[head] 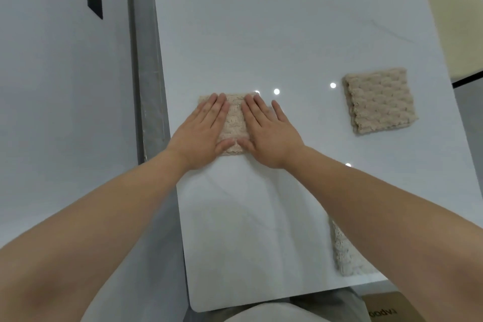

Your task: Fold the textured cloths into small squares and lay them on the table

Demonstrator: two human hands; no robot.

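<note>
white counter | cardboard box below counter's near-right corner, contents hidden | left hand, right hand flat on folded cloth near counter's left edge, fingers straight, gripping nothing | second folded cloth on counter's right side | third cloth at counter's near edge, partly under right forearm

The person's left hand and right hand are bare, as are both forearms; at six o'clock shows a strip of pale grey clothing.
</note>
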